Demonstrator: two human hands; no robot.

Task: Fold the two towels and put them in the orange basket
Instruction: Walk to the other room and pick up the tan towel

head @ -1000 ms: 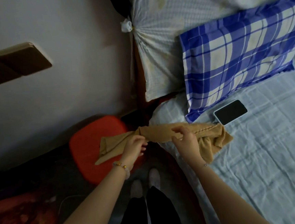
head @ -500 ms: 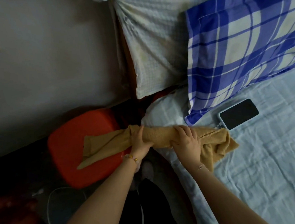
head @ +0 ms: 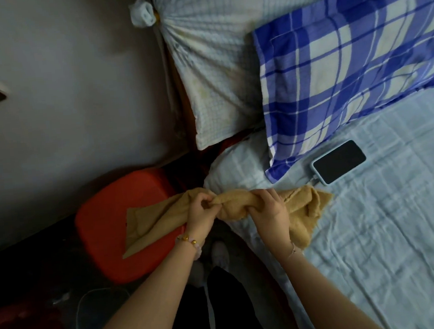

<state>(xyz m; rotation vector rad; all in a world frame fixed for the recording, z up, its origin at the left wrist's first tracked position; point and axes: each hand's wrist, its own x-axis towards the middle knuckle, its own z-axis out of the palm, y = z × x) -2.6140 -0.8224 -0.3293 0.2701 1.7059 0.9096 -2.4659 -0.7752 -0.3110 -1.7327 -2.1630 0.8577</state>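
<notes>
Towel (head: 234, 204), tan and bunched lengthwise at lower centre, is pinched by left hand (head: 199, 213) and gripped by right hand (head: 268, 212), apparently to gather it beside the orange basket (head: 103, 226).

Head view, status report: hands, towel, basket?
Left hand and right hand both gripping tan towel, bunched. Orange basket below its left end. Nothing blocking.

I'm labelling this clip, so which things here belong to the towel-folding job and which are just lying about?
Part of the job:
- tan towel, bunched, gripped by the left hand and right hand
- orange basket; the towel's left end hangs over it

Just lying about:
- phone
- blue plaid pillow
- bed sheet
</notes>
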